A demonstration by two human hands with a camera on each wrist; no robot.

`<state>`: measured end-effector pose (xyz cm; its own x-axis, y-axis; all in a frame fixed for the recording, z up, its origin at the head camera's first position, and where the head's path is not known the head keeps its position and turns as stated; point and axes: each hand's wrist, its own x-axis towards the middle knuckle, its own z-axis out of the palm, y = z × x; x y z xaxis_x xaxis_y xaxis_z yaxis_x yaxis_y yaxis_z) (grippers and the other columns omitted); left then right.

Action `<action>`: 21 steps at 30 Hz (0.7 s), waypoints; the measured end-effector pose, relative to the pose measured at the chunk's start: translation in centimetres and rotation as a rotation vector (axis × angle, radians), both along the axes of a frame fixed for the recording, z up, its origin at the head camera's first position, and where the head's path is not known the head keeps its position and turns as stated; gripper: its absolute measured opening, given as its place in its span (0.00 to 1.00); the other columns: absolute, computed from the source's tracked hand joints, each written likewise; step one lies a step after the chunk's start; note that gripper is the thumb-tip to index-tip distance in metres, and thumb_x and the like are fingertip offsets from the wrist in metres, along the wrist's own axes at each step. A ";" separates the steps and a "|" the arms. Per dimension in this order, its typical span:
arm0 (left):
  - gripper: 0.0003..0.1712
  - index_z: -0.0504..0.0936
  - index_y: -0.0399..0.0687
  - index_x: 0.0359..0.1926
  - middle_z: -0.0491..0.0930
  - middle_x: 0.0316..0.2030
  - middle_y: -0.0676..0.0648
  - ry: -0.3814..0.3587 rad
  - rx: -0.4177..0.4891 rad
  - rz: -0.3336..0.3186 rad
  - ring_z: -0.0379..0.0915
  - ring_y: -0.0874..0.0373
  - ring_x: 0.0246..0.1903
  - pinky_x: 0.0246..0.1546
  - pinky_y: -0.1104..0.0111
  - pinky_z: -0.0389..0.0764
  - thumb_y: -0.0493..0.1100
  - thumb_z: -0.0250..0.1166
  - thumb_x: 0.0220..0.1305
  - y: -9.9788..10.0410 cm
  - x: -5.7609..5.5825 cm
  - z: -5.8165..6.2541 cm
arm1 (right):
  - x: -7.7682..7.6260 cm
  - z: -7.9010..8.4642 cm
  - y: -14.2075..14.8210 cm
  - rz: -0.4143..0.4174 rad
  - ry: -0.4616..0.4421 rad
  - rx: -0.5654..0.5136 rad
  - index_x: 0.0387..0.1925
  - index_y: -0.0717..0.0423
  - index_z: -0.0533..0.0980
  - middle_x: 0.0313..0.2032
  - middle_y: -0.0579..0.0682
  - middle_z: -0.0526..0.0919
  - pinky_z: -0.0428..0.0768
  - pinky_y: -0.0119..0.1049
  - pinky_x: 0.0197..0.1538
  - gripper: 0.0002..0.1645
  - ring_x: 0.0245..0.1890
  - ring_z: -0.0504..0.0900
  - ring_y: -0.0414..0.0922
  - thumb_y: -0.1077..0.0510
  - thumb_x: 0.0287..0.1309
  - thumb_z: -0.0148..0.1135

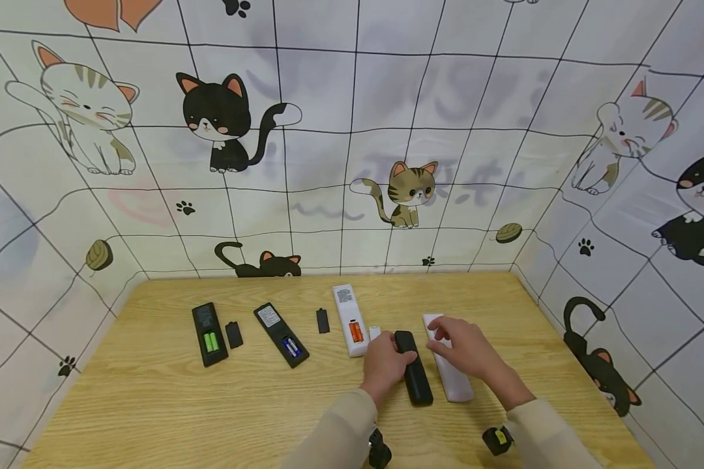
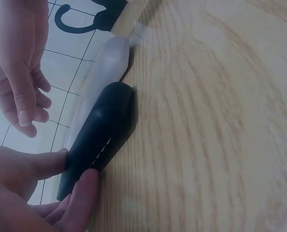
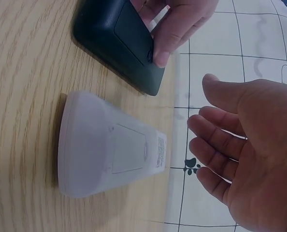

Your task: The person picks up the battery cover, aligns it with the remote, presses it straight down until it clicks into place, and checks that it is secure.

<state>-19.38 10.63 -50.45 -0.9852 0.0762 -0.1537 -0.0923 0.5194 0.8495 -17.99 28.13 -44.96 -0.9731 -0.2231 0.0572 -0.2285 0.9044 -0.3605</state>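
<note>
My left hand [image 1: 382, 366] pinches the far end of a black remote control [image 1: 419, 385], with the thumb on one side and fingers on the other. The remote lies back side up on the table, its battery cover [image 3: 134, 31] in place. Beside it on the right lies a white remote control [image 1: 459, 385], also back up, with a closed battery cover [image 3: 128, 151] and a small label. My right hand [image 1: 468, 348] hovers over the white remote's far half, fingers loosely bent and holding nothing. In the right wrist view it stands apart from both remotes.
Left on the wooden table [image 1: 152, 404] lie a black remote [image 1: 204, 319] with green batteries, another black remote [image 1: 274, 332] with blue ones, and a white remote [image 1: 346, 306] with orange ones. Loose covers [image 1: 233, 335] lie near them. Cat-print cloth [image 1: 322, 156] surrounds the table.
</note>
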 end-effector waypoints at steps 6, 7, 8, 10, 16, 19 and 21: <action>0.22 0.80 0.43 0.43 0.76 0.27 0.52 0.043 -0.052 0.008 0.71 0.60 0.26 0.28 0.69 0.72 0.50 0.75 0.52 -0.1 0.3 0.1 | 0.0 -0.3 -0.3 0.005 0.003 -0.002 0.50 0.55 0.77 0.35 0.44 0.82 0.77 0.44 0.43 0.18 0.40 0.79 0.46 0.51 0.61 0.65; 0.22 0.80 0.43 0.42 0.76 0.27 0.52 0.051 -0.061 0.007 0.70 0.60 0.26 0.28 0.69 0.71 0.50 0.75 0.52 -0.1 0.4 0.1 | 0.0 -0.3 -0.4 0.009 0.009 -0.001 0.50 0.55 0.77 0.35 0.43 0.82 0.77 0.44 0.43 0.18 0.39 0.79 0.46 0.51 0.61 0.65; 0.21 0.80 0.43 0.42 0.76 0.27 0.52 0.059 -0.070 0.004 0.70 0.61 0.26 0.28 0.69 0.72 0.50 0.75 0.52 -0.1 0.4 0.1 | 0.0 -0.4 -0.4 0.015 0.015 -0.002 0.49 0.55 0.77 0.35 0.43 0.82 0.77 0.44 0.43 0.18 0.39 0.79 0.45 0.51 0.61 0.65; 0.21 0.80 0.43 0.41 0.76 0.27 0.52 0.073 -0.086 -0.001 0.71 0.60 0.27 0.28 0.68 0.72 0.51 0.75 0.53 -0.1 0.4 0.0 | 0.0 -0.5 -0.4 0.024 0.027 0.003 0.49 0.55 0.78 0.34 0.43 0.82 0.77 0.44 0.42 0.18 0.39 0.79 0.45 0.51 0.61 0.65; 0.24 0.81 0.42 0.47 0.78 0.29 0.52 0.081 -0.116 -0.003 0.72 0.60 0.29 0.30 0.66 0.74 0.51 0.74 0.54 -0.1 0.4 -0.2 | 0.0 -0.6 -0.6 0.028 0.038 0.003 0.49 0.56 0.78 0.34 0.44 0.82 0.77 0.45 0.43 0.18 0.38 0.79 0.45 0.52 0.61 0.65; 0.25 0.81 0.42 0.49 0.78 0.31 0.51 0.079 -0.122 -0.002 0.72 0.60 0.30 0.31 0.66 0.75 0.51 0.74 0.54 -0.2 0.5 -0.2 | -0.1 -0.6 -0.7 0.028 0.030 0.004 0.49 0.55 0.78 0.35 0.44 0.82 0.77 0.45 0.43 0.17 0.39 0.79 0.45 0.52 0.62 0.64; 0.26 0.81 0.42 0.49 0.78 0.31 0.51 0.079 -0.127 -0.002 0.73 0.60 0.30 0.31 0.65 0.75 0.52 0.74 0.54 -0.2 0.5 -0.2 | 0.0 -0.5 -0.8 0.029 0.024 0.002 0.49 0.55 0.78 0.36 0.45 0.83 0.77 0.44 0.42 0.17 0.39 0.80 0.45 0.52 0.62 0.64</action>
<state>-18.88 10.43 -50.69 -0.9944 0.0635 -0.0842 -0.0264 0.6230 0.7818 -18.03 27.37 -45.48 -0.9645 -0.2514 0.0804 -0.2634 0.8977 -0.3531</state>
